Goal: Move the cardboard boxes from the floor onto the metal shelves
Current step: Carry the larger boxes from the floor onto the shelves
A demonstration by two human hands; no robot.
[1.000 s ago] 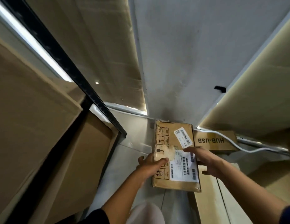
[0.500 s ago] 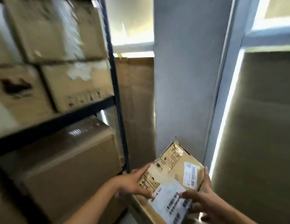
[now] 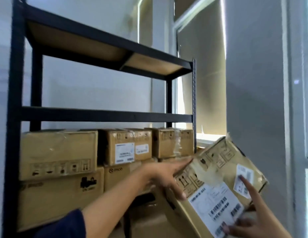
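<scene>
Cardboard box [image 3: 216,179] sits tilted in the lower right of the head view, held up in the air between both hands, its far corner raised toward the window and its near end dropping out of the bottom of the picture. Its upper face carries a large white shipping label [image 3: 216,206] with barcodes, a smaller white sticker [image 3: 243,181] near the right edge, and printed handling symbols along the left side.

The left hand [image 3: 164,176] lies against the box's left edge, fingers stretched out straight along the cardboard and thumb laid over the top face by the handling symbols, so it presses rather than curls round it. A dark blue sleeve [image 3: 62,225] covers that arm near the bottom edge. The right hand [image 3: 253,219] is at the box's lower right corner: its forefinger reaches up straight across the small sticker, while thumb and the other fingers grip the box at the big label's lower edge.

Just left of the held box stands the black metal shelf unit [image 3: 105,115]. Its two upper boards show no load, and below them stacked boxes [image 3: 101,152] fill the bay, two layers deep. Behind the box is a window with a drawn blind [image 3: 203,69].
</scene>
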